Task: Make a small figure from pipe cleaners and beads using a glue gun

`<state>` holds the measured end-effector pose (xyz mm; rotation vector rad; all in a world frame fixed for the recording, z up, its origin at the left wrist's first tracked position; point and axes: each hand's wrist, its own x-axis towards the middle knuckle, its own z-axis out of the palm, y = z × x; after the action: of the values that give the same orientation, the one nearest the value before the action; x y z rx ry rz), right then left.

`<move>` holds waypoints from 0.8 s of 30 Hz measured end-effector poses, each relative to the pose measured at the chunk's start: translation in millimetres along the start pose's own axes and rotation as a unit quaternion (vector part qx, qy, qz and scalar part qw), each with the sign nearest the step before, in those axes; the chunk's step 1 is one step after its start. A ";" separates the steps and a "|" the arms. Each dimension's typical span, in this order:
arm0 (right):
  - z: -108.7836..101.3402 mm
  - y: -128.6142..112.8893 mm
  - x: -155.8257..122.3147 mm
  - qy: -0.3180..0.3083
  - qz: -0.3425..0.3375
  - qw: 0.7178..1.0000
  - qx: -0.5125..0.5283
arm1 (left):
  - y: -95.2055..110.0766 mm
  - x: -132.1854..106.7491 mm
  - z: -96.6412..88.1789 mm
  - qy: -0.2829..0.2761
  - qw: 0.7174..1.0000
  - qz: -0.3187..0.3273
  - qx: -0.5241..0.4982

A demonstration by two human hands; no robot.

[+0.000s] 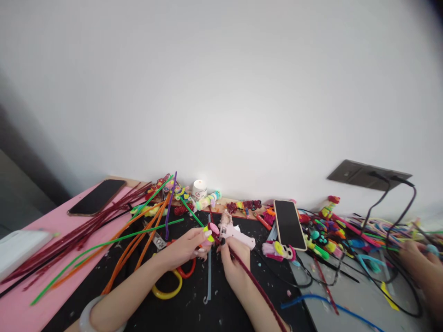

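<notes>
Where the black mat (194,309) is speckled with pale scraps, a fuzzy dark red pipe cleaner (258,287) is held by both hands at the middle of the desk. Its upper tip is pinched by the left hand (185,249), whose fingers are curled inward, nails painted yellow and pink. Its shaft is clasped by the right hand (234,263), thumb raised, and the long, thin, bristly stem is trailed back along that forearm. A glossy pale pink glue gun (240,236) is seen just behind the fingers. Scissors with round yellow and red plastic loops (169,288) are partly covered by the left wrist. Straight orange stems (138,244) are fanned out to the left.
</notes>
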<state>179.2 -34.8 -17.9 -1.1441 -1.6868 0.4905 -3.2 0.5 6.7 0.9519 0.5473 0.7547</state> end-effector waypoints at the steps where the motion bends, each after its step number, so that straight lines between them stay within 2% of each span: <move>1: -0.4 0.1 -0.1 -0.007 0.002 1.000 -0.003 | 0.0 0.0 0.0 0.001 1.000 -0.001 -0.004; 8: -2.0 -3.8 1.2 -0.025 0.020 0.999 0.001 | 1.7 -0.9 -1.6 -0.001 1.000 -0.010 -0.010; 18: 3.7 3.0 -10.0 0.003 0.020 0.999 0.031 | 0.2 -3.5 -5.8 -0.021 0.998 -0.052 0.009; 24: 3.5 -4.3 -8.4 0.033 -0.013 0.999 0.005 | 2.0 -4.3 -4.4 -0.024 0.998 -0.054 0.006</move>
<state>174.6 -43.4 -20.3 -1.1182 -1.6381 0.4403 -9.8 0.2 6.7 0.9428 0.5567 0.6304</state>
